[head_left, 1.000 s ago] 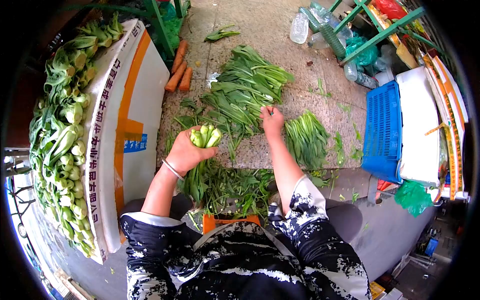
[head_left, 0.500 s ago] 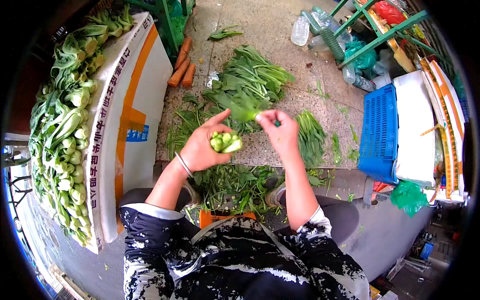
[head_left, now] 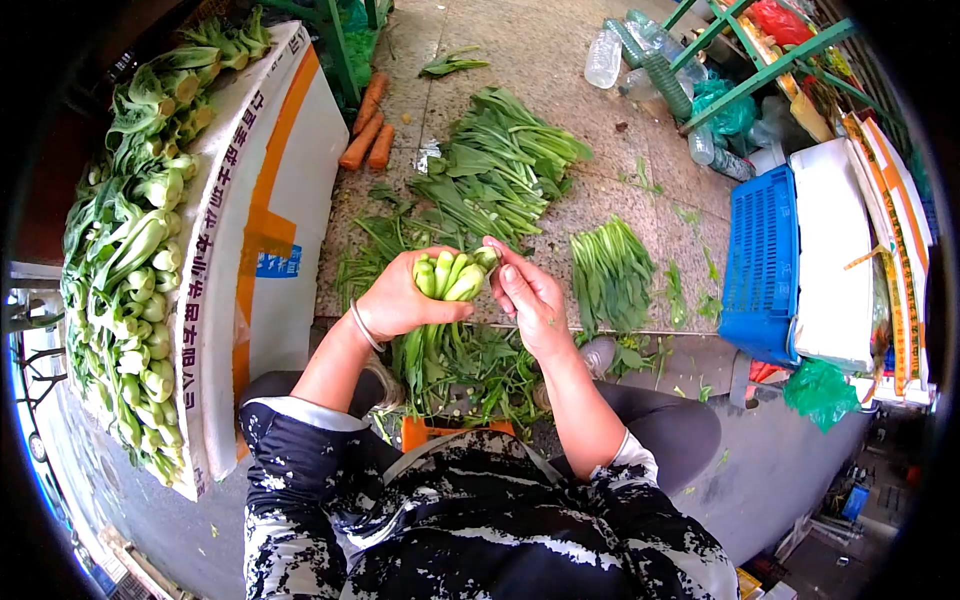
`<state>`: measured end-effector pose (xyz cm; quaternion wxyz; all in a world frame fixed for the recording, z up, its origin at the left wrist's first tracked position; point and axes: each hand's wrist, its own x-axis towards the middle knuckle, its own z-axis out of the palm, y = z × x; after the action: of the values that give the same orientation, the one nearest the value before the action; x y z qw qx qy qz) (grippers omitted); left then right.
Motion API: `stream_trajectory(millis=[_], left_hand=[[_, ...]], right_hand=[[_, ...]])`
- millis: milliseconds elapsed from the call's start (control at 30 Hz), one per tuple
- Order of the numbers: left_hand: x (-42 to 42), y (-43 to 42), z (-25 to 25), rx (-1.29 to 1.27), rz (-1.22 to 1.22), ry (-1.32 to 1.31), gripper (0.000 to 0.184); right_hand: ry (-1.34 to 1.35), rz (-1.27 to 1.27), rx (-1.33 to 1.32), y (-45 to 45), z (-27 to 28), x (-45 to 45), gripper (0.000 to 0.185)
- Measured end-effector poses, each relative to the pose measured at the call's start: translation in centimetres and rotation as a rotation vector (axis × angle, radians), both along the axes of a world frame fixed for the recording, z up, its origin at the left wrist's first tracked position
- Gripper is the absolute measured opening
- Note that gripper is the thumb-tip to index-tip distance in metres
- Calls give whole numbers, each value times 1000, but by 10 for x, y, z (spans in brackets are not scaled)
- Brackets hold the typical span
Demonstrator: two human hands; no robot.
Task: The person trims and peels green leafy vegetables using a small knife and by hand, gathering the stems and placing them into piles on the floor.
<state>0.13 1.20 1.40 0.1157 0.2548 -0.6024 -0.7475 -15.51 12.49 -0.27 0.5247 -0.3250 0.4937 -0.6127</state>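
Note:
My left hand [head_left: 398,300], with a bracelet at the wrist, is wrapped round a bunch of choy sum-like leafy greens [head_left: 447,277]. The pale cut stem ends point up, and the leaves hang below the fist. Close on its right, my right hand [head_left: 527,300] has its fingers closed, with thumb and fingertips at a single green stalk [head_left: 487,258] beside the bunch. The lower part of that stalk is hidden. Beyond my hands lies a large pile of leafy greens [head_left: 505,160]. A smaller neat bundle [head_left: 612,275] rests to the right.
Carrots [head_left: 368,135] lie beside a white foam box [head_left: 290,190] topped with bok choy [head_left: 140,310]. A blue crate [head_left: 758,265] and plastic bottles [head_left: 603,58] stand right. Loose trimmings [head_left: 470,370] cover the ground between my feet, by an orange stool [head_left: 415,432].
My right hand has come down and left, from above the bunch to its right side, bringing a leafy stalk. My left hand still holds the bunch, which now shows more of its stems.

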Motion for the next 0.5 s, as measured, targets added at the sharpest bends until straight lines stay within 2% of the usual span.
stream_trajectory(millis=[233,300,367,433,500], left_hand=[[2,-3,8,-84,-24,-69,45],[2,-4,3,-90,-42,-98,45],[2,-2,-4,-98,-57,-125,45],[0,-1,-9,-230,-33,-166,46],[1,-3,1,-219,-57,-135,46]], right_hand=[[150,19,0,-3,-17,-11,36],[-130,173,79,-6,-22,-23,34],[-100,160,74,-16,-38,-26,33],[-63,120,215,-32,-58,-28,33],[-74,84,307,-46,-76,-34,30]])
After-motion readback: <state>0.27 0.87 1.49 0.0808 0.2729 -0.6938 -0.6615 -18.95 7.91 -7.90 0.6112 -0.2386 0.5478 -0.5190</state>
